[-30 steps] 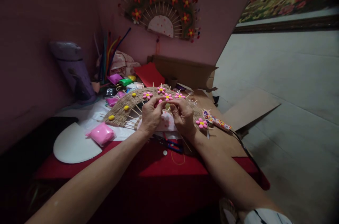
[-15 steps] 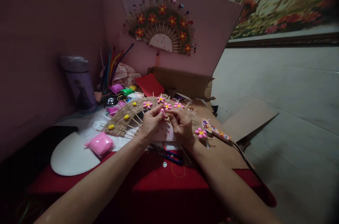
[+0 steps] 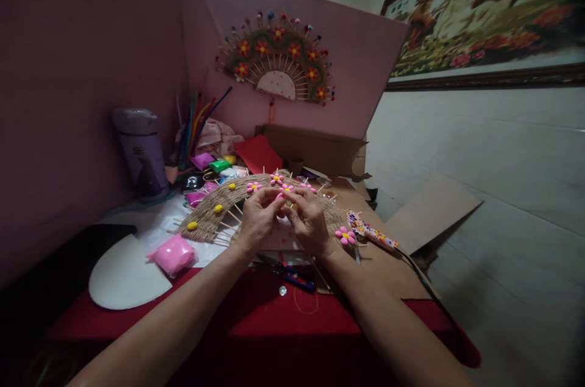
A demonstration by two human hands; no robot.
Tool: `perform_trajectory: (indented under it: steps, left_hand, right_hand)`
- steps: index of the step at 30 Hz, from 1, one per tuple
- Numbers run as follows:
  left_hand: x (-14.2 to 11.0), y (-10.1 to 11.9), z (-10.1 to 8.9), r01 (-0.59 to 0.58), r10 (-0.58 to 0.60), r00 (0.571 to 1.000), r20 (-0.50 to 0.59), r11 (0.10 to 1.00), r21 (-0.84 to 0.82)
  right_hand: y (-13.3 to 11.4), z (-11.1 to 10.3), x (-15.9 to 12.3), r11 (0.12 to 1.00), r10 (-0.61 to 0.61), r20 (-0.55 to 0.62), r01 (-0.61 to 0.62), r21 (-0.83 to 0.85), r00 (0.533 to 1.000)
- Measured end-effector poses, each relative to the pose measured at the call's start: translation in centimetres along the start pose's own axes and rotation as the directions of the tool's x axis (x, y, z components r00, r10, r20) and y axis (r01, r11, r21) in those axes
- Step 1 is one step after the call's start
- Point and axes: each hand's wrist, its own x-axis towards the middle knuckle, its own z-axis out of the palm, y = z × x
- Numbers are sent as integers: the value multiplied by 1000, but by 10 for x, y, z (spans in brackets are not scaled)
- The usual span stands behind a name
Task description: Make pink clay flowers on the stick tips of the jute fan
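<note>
Left hand (image 3: 259, 219) and right hand (image 3: 307, 216) pinch a pink clay bit (image 3: 280, 196) over the fan (image 3: 205, 211), mid-bench (image 3: 256, 314), near the back edge.

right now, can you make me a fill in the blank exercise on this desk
The small piece held in the left hand, beside the right hand's fingertips, is ____.
The three round dots without petals on the woven fan are ____.
The cloth along the table's front edge is ____.
The body of the tumbler at the far left is ____.

Missing words: pink; yellow; red; purple.
</note>
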Motion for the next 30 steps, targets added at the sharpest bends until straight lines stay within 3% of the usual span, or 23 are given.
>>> perform_trajectory:
  steps: [6,15,20,23,27,30]
  left_hand:
    - [0,2,0,49,-44,998,47,994,-97]
    - [-2,0,1,35,-37,998,-54,999,-39]
    - [-1,-4,2,59,-56,996,68,998,-37]
    - [-1,-6,2,77,-74,996,48,995,-58]
    - [0,-9,-1,106,-107,994,-5,988,-109]
    - [0,-9,-2,122,-117,992,41,983,-134]
  right_hand:
    - [3,2,-3,996,80,-17,-79,27,997]
    - [1,3,-3,968,199,-3,-196,154,980]
    - [1,4,-5,950,257,-14,-250,187,966]
    - [-2,5,-6,943,303,-92,-284,176,949]
    - [-4,6,-6,952,237,-35,-225,207,971]
    - [-5,5,-5,964,206,-33,-197,180,978]
